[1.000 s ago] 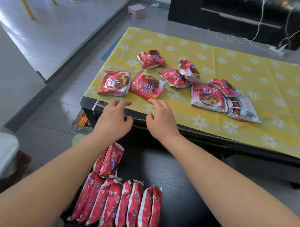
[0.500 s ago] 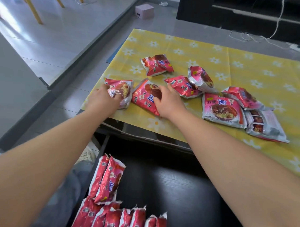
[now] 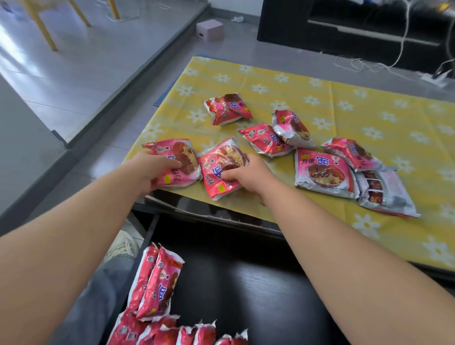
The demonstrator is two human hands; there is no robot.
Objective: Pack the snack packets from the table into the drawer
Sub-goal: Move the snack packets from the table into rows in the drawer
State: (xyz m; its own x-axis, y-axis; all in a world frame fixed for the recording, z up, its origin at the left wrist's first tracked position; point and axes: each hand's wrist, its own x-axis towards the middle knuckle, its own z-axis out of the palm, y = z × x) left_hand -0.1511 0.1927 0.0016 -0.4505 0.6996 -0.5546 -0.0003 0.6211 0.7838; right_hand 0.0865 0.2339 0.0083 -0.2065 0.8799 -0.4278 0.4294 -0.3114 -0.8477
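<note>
The left hand [image 3: 154,171] and right hand [image 3: 249,174] each clasped a crinkly red noodle packet [image 3: 179,157]; lifting both into the black drawer [image 3: 256,289] seemingly came next.

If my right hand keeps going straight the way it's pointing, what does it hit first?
Your right hand, gripping the near red noodle packet, points away and slightly left. Likely first: the crumpled red packet farther back on the yellow flowered cloth, though depth is uncertain.

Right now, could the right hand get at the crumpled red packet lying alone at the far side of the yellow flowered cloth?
Probably not at once: the right hand is closed on a red noodle packet near the table edge. Nothing lies between it and the crumpled red packet, so once freed the path looks open.
</note>
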